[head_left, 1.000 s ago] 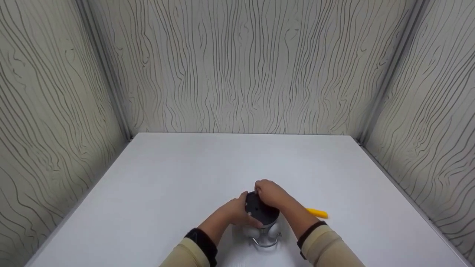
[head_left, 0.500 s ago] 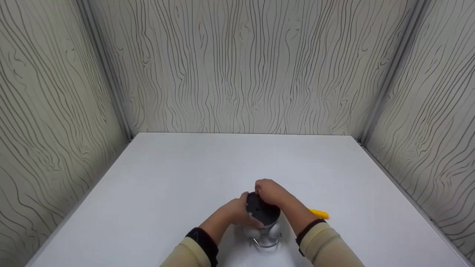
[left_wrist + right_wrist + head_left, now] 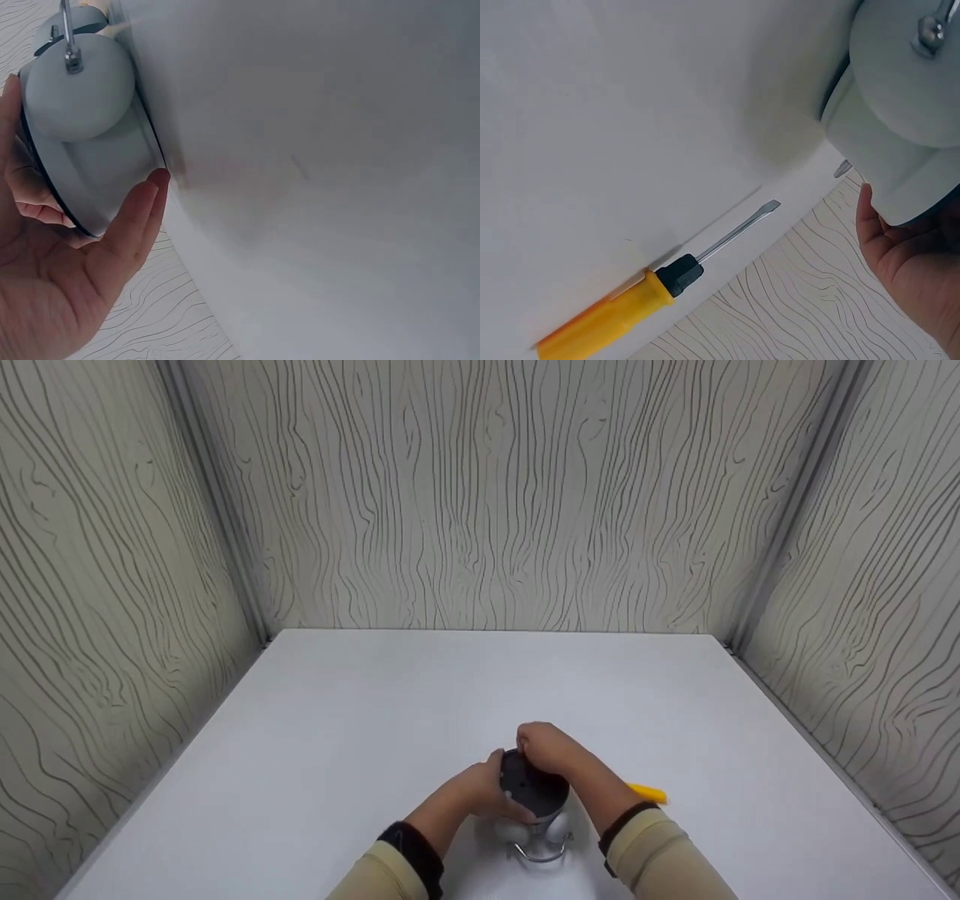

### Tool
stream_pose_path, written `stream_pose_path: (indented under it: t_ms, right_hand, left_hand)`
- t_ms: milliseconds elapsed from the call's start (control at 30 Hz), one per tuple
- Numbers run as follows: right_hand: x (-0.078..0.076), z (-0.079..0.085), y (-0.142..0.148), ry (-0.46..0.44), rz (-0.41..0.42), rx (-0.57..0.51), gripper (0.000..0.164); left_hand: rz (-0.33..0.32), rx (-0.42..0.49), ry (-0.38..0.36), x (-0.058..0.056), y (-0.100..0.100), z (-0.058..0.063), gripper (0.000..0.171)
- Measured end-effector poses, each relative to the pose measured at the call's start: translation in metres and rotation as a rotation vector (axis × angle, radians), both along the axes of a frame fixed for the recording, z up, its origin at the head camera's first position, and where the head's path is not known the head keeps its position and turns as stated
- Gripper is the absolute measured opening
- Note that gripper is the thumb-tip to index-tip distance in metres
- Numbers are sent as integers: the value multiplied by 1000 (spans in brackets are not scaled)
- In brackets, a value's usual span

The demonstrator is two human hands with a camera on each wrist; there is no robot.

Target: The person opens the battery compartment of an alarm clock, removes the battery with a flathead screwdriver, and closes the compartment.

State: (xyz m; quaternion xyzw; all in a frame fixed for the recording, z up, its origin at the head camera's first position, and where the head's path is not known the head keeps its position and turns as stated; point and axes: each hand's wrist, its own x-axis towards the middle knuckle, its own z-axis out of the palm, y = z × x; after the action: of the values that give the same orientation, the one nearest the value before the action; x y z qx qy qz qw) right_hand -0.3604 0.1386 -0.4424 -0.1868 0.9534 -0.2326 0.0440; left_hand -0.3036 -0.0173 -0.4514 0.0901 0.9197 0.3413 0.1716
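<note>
A pale twin-bell alarm clock (image 3: pixel 535 791) is tipped so its dark round back faces up. Its two bells (image 3: pixel 81 88) and metal handle (image 3: pixel 540 858) point toward the person. My left hand (image 3: pixel 480 791) grips the clock's left side, with fingers spread around its rim. Over the far part of the back, my right hand (image 3: pixel 551 751) has its fingers curled in against the clock; what those fingertips pinch there is hidden. From the right wrist, a small metal foot (image 3: pixel 843 169) shows at the clock's edge, close to a fingertip.
A flat-bladed screwdriver (image 3: pixel 611 319) with a yellow handle lies on the white table (image 3: pixel 360 697), right of the clock and partly behind the right forearm. Wood-patterned panels (image 3: pixel 480 495) enclose the table at the back and both sides.
The hands and clock hold almost the same pose, sitting only slightly farther right in the head view. Both hands stay on the clock.
</note>
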Motion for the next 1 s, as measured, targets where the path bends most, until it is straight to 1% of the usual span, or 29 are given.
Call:
stream_pose_path:
  t_ms: [133, 233, 367, 567, 700, 833, 1000]
  right_hand:
    - [-1, 0, 2, -7, 7, -1, 17]
    - [0, 0, 4, -16, 9, -11, 12]
    - [2, 2, 7, 3, 27, -20, 8]
    - [3, 4, 9, 47, 58, -15, 10]
    - [2, 4, 9, 56, 50, -4, 10]
    - [3, 5, 9, 53, 25, -2, 13]
    - [4, 5, 10, 40, 20, -19, 13]
  left_hand:
    - [2, -2, -1, 0, 1, 0, 116]
    - [1, -12, 2, 0, 1, -1, 115]
    - [7, -25, 2, -1, 1, -2, 116]
    - [28, -43, -4, -2, 3, -3, 118]
    - [35, -49, -14, -2, 3, -3, 118]
    - [37, -44, -19, -3, 3, -3, 119]
    - [36, -16, -22, -3, 3, -4, 119]
